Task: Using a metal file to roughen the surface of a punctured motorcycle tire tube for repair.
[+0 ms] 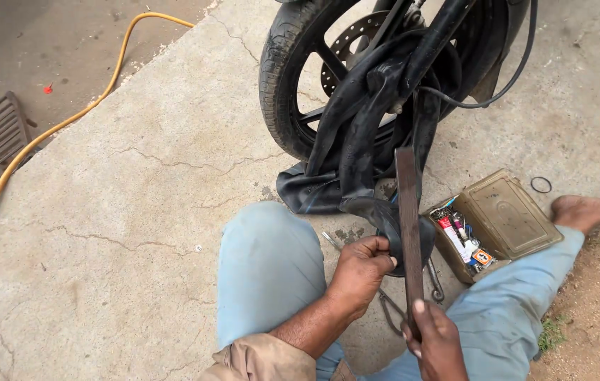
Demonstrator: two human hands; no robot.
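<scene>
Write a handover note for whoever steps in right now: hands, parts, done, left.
Left hand: pinching a fold of the black inner tube over the knee.
Right hand: gripping the lower end of a long flat file, laid across the pinched spot.
Tube: pulled out and draped from the wheel, the rest pooled on the concrete.
Open tin of small repair items sits to the right; pliers lie on the ground between the legs.
Done: tube out of the tyre, spot isolated.
Left: by the look of it, filing of the spot; no patch is visible on the tube.
</scene>
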